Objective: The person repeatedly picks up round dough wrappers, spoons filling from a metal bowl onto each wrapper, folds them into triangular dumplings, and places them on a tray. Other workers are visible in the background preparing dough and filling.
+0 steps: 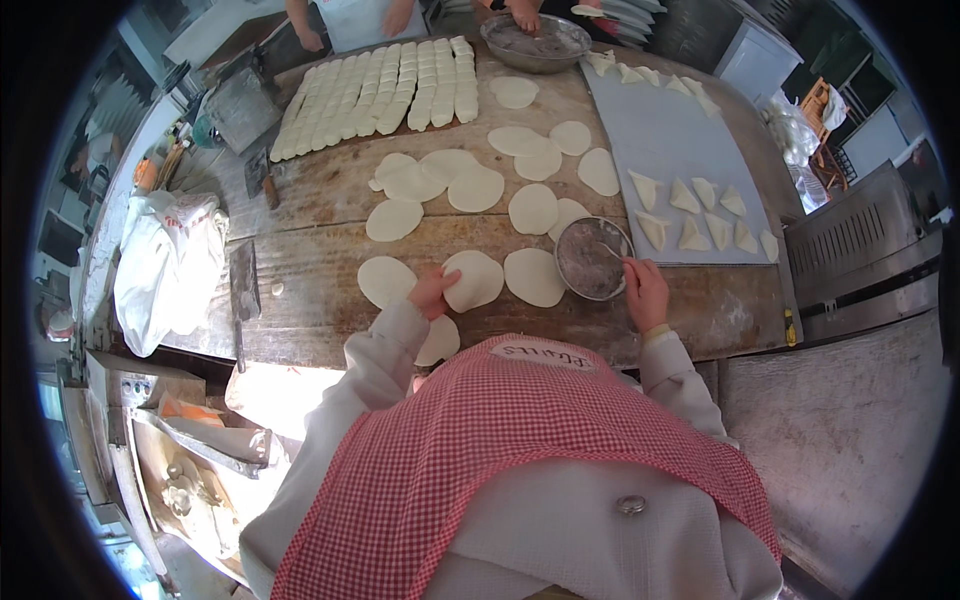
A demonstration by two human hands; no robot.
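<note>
My left hand (433, 292) grips the left edge of a flat dough round (475, 280) at the near side of the wooden table. My right hand (646, 291) is closed on the handle of a spoon (613, 251), whose tip rests in a metal bowl (592, 259) of dark purplish filling. One dough round (534, 277) lies between the held round and the bowl; another (386, 281) is left of my left hand, and one (438, 341) lies just below it. More flat rounds (475, 188), some overlapping, spread over the middle of the table.
Rows of cut dough pieces (375, 86) cover the back left. Folded triangular pieces (694, 234) sit on a grey board (675, 142) at right. A person's hand (525, 16) reaches into a large metal bowl (535, 45). Cleavers (244, 281) and a white bag (169, 262) lie left.
</note>
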